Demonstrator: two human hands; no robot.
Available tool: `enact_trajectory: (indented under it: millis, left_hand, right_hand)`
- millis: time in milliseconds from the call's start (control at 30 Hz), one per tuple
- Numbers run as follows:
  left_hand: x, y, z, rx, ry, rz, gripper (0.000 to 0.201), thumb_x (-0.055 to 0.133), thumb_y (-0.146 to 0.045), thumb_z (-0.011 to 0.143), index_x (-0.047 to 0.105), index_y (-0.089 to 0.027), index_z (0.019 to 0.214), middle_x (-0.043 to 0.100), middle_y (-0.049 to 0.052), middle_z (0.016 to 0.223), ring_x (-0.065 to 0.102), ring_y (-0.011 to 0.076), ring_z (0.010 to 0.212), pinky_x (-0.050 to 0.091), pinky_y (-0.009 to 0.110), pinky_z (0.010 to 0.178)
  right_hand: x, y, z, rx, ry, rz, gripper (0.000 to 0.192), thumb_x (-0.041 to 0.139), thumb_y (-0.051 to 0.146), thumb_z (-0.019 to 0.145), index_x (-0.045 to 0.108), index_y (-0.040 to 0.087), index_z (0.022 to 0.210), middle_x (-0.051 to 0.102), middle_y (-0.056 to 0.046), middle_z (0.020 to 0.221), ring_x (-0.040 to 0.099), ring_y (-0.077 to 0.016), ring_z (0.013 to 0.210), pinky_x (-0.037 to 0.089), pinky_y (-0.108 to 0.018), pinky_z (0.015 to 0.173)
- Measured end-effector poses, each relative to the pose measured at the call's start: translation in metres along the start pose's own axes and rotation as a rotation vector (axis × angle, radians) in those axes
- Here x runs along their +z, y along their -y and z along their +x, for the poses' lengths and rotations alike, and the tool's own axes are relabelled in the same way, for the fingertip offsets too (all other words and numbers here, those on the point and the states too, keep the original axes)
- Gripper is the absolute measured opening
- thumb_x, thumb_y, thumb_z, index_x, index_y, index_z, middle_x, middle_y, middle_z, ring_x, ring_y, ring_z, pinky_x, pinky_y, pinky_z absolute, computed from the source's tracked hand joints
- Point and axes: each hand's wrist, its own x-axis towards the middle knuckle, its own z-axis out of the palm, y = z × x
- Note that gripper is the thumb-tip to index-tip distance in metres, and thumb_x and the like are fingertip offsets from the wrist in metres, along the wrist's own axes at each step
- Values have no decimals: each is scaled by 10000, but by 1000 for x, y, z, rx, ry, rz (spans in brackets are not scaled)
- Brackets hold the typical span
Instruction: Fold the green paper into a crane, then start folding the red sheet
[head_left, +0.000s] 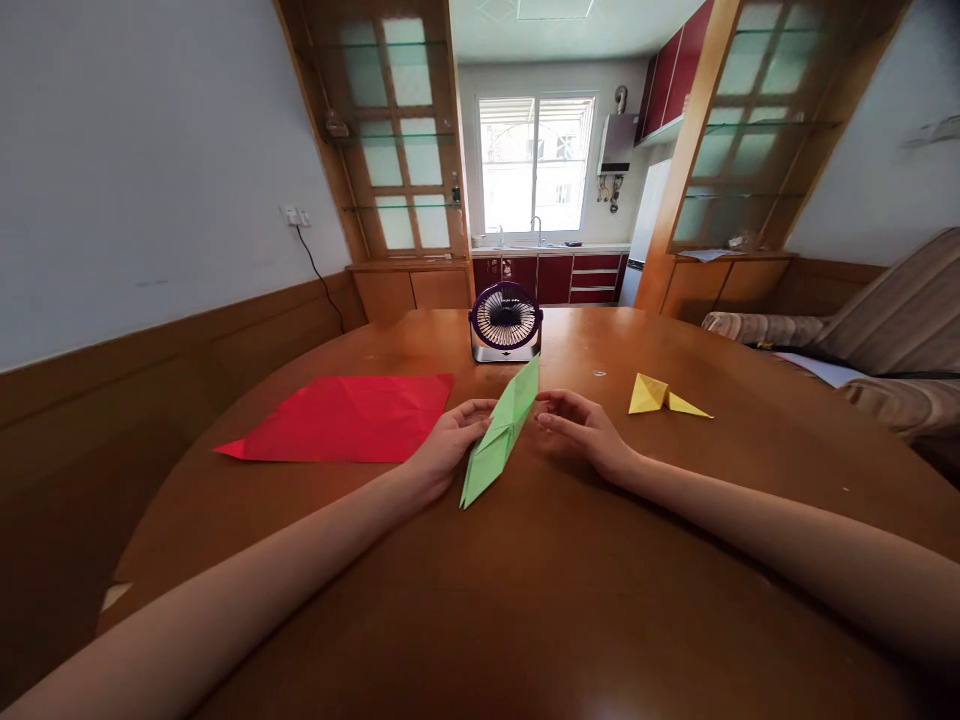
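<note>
A long, narrow folded green paper (pixel 501 434) lies on the brown wooden table (pixel 555 590), pointing away from me toward a small fan. My left hand (pixel 450 444) rests on the table with its fingertips on the paper's left edge. My right hand (pixel 579 426) lies on the other side, its fingertips at the paper's right edge, fingers loosely curled. Whether either hand pinches the paper cannot be made out.
A creased red paper sheet (pixel 345 418) lies flat at the left. A folded yellow paper shape (pixel 660 396) sits at the right. A small purple desk fan (pixel 505 322) stands behind the green paper. A striped sofa (pixel 885 340) is beyond the table's right edge.
</note>
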Motion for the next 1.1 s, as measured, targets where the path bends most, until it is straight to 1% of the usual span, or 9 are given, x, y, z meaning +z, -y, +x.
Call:
enact_trajectory:
  millis: [133,267,400,600,700,800,900,1000,1100]
  left_hand:
    - [3,5,-1,-8,36,14,471,781,-239,705,559,-177,1115,692,20,811,625,118,658,463,215,615]
    - [5,10,0,-9,89,8,530,807,-283,690,549,-163,1137,690,26,830,646,139,733,483,239,684]
    - [5,11,0,-19,146,5,536,828,-264,679,577,-149,1139,691,36,879,655,149,793,495,263,753]
    - [6,10,0,-46,153,24,484,847,-236,650,642,-123,1074,708,63,929,657,143,783,504,264,759]
    - [7,8,-1,-57,123,10,440,860,-223,626,660,-116,1004,714,61,913,659,140,777,505,256,756]
    - [6,7,-1,-71,97,-10,401,861,-224,623,657,-116,952,712,49,851,653,130,736,501,245,728]
    - [4,8,0,-62,94,-30,386,856,-225,631,650,-118,940,714,51,848,653,124,730,492,236,721]
    - [3,10,2,-53,100,-31,368,846,-217,643,645,-120,935,718,55,853,657,127,733,487,241,728]
    - [3,10,2,-53,112,-28,353,847,-214,640,645,-118,914,719,56,837,661,132,731,485,248,736]
  right_hand:
    - [7,-1,-3,62,94,106,358,768,340,736,604,203,1022,634,-17,890,604,-149,821,499,-307,773]
    - [8,-4,-3,104,83,117,358,791,358,708,571,199,941,600,15,781,580,-127,695,480,-266,632]
    - [8,-2,-4,96,88,82,360,763,409,732,537,192,909,568,33,707,538,-113,621,428,-249,576]
    - [10,-2,-5,52,73,8,409,731,413,756,504,193,1015,511,59,663,468,-98,556,362,-244,528]
    - [10,-4,-5,10,-14,-45,491,741,391,747,441,214,1093,517,61,684,480,-109,572,381,-252,539]
    - [9,-2,-7,-91,-95,-81,410,759,370,738,467,224,987,535,37,756,512,-119,657,421,-261,602]
    - [9,4,-11,-131,-24,-99,257,718,382,793,548,204,867,571,1,819,542,-135,750,448,-281,694]
    - [11,9,-14,-122,61,-147,219,648,414,855,627,201,902,611,-25,851,558,-158,793,457,-306,733]
    - [12,11,-13,-175,57,-252,214,634,409,871,684,206,915,622,-41,866,570,-174,826,460,-328,763]
